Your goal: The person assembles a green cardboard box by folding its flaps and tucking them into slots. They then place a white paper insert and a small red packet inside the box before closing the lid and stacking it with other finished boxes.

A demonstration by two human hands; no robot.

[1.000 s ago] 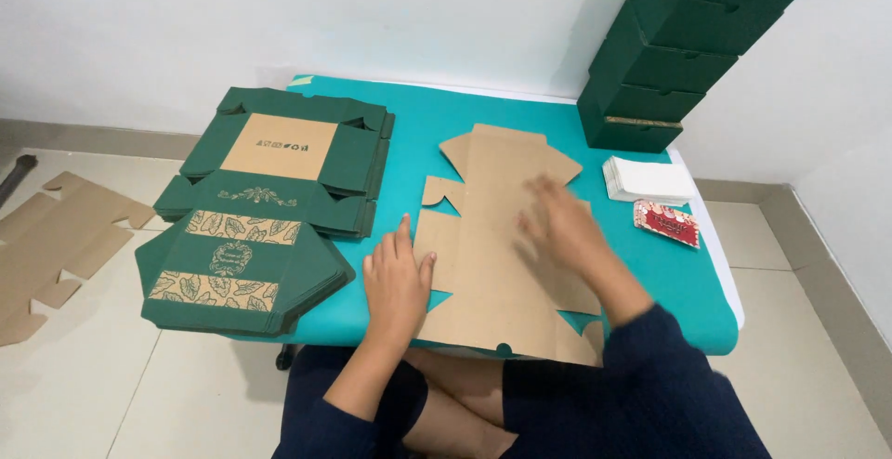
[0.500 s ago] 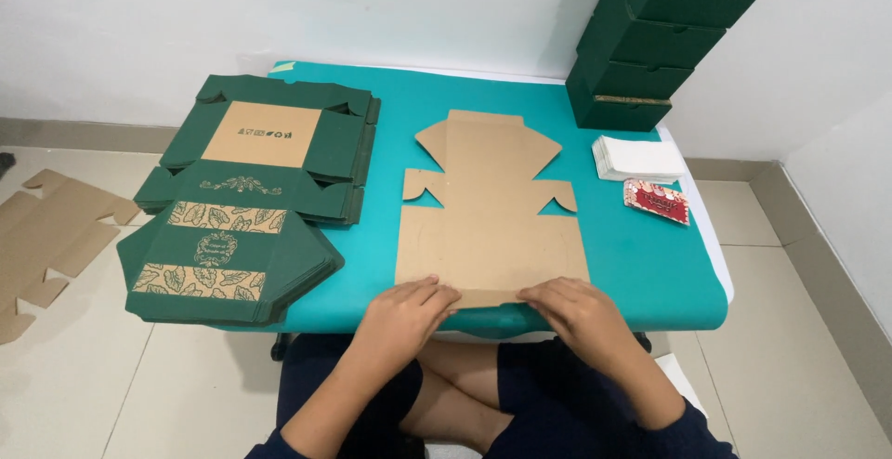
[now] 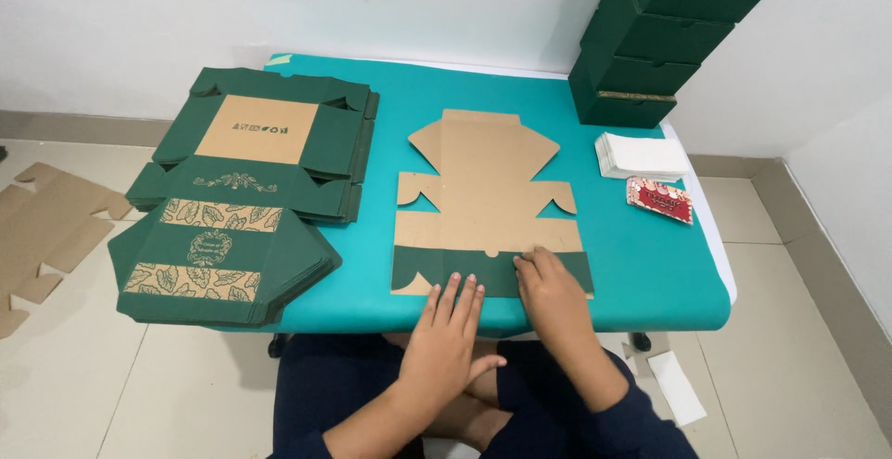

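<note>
Fingers of left hand [image 3: 448,336] flat, extended, pressing green folded flap [image 3: 465,271] of flat box blank [image 3: 488,206]. Right hand [image 3: 550,294] fingers loosely spread, pressing same flap, gripping nothing. Blank lies mid teal table [image 3: 650,278]. Printed green blank stack [image 3: 243,194] left; closed green boxes [image 3: 664,36], contents hidden, far right.

Single head-worn camera, looking steeply down and forward over teal-covered table [image 3: 650,273]; near, hands at lower frame edge, white wall beyond.
</note>
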